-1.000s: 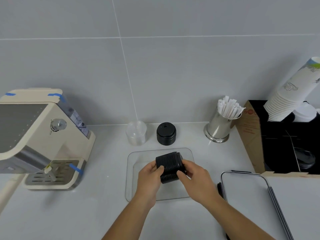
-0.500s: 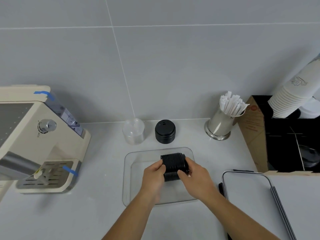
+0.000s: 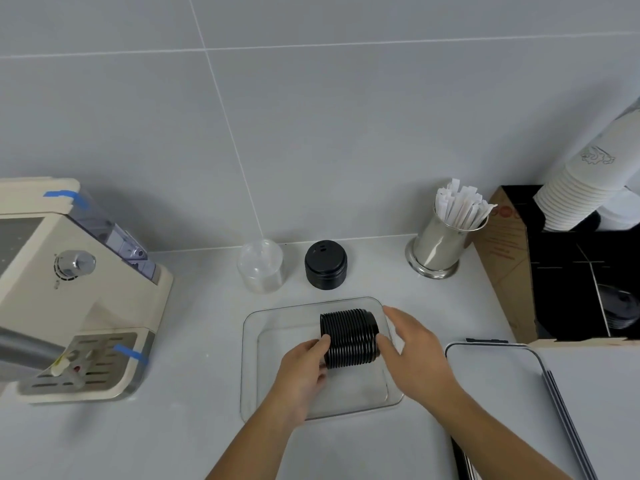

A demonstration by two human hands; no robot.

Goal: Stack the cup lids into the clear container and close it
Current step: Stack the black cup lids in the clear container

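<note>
A stack of black cup lids [image 3: 349,337] lies on its side inside the clear container [image 3: 252,403] at the middle of the counter. My left hand [image 3: 304,367] grips the stack's left end. My right hand [image 3: 412,348] is at the stack's right end with its fingers spread, only the thumb touching the lids. Behind the container stand a second, upright stack of black lids [image 3: 325,265] and a stack of clear lids [image 3: 260,266]. The container's clear lid [image 3: 498,386] lies flat on the counter to the right.
A cream coffee machine [image 3: 69,289] fills the left side. A steel cup of wrapped straws [image 3: 441,244] stands at the back right. A cardboard box with black dividers [image 3: 561,271] and a leaning stack of white paper cups [image 3: 581,188] sit at the far right.
Both hands have lowered the sideways lid stack into the container. My right hand has opened and loosened from the stack's right end, while the left keeps its hold.
</note>
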